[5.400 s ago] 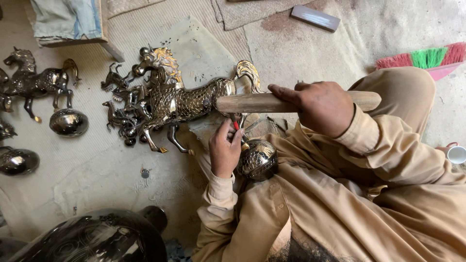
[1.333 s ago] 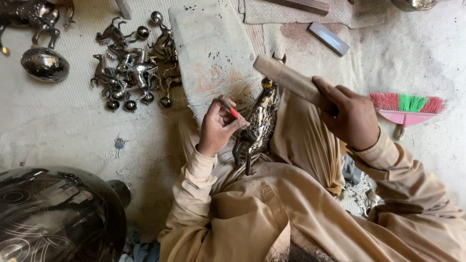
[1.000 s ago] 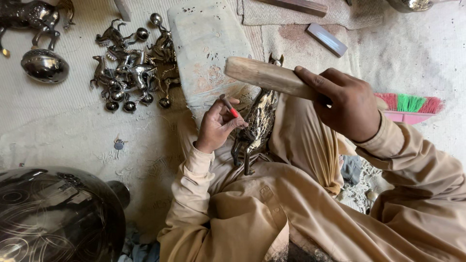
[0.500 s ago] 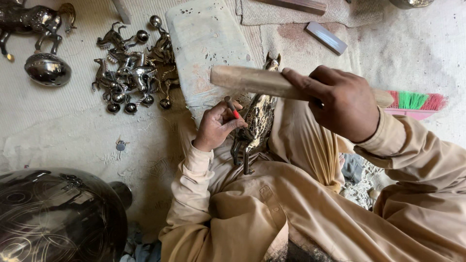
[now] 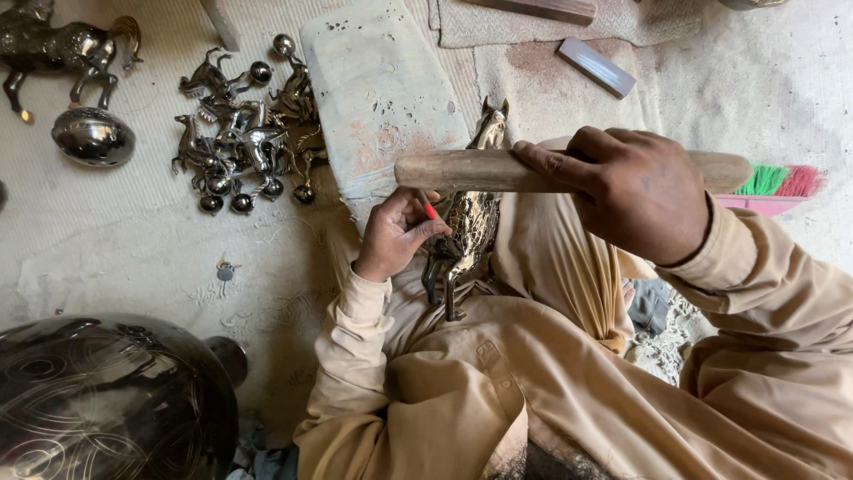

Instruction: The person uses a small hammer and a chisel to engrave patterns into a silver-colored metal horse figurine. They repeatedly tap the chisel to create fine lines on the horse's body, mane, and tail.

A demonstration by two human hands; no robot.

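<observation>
1. Head view: the right hand [image 5: 644, 200] is clenched around a wooden mallet [image 5: 498, 171], held level above the work, seemingly poised to strike.
2. The left hand [image 5: 395, 236] pinches a red-tipped chisel [image 5: 429, 210] against a brass horse figurine [image 5: 466, 227], which rests on the person's lap, probably for steadiness.
3. A stone block [image 5: 378, 89] lies just beyond; small horse figurines [image 5: 244, 142] cluster toward the floor's far-left corner, leaving bare floor beside the left elbow.
</observation>
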